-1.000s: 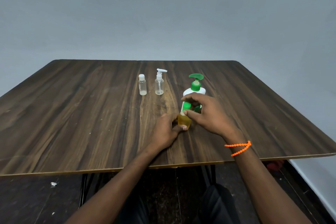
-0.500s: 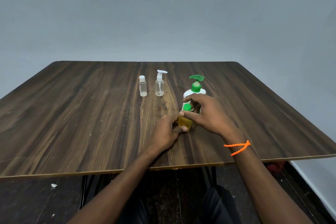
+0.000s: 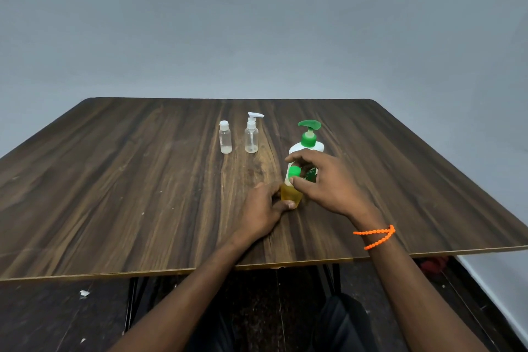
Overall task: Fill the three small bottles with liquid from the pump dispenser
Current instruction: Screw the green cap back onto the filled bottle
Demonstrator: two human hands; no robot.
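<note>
Nearest, bottom of frame: two bare forearms reaching up from the lower edge, orange bead bracelet [image 3: 376, 236] on the right wrist. Centre frame, just above the near edge of the wooden table [image 3: 114, 194]: left hand [image 3: 261, 213] curled round the base of the small amber bottle [image 3: 291, 194], thumb on its front face, probably bracing it against torque. Right hand [image 3: 328, 184] above and right of it, fingertips [image 3: 294, 180] pinching the green cap [image 3: 294, 172], looks like an unscrewing or screwing grip; cannot tell which direction. Bottle upright on the tabletop, yellow liquid visible inside, so likely already holding some fill or being capped after fill: judgement only. Directly behind the right hand: white pump dispenser [image 3: 307, 147] with green pump head [image 3: 309, 124], spout pointing left in frame, lower body hidden by the fingers; kept close, presumably for short reach to the nozzle. Farther back, upper centre: clear pump-top bottle [image 3: 251, 141] and clear flip-cap bottle [image 3: 225, 141] side by side, apart from each other, well clear of the hands, both capped with only a trace of liquid at the bottom; apparently still to be filled. Versus half a second earlier: same grips, right-hand fingers shifted slightly on the cap, more green showing; amber bottle, dispenser and far bottles unmoved. Blank grey wall behind; dark floor under the table.
</note>
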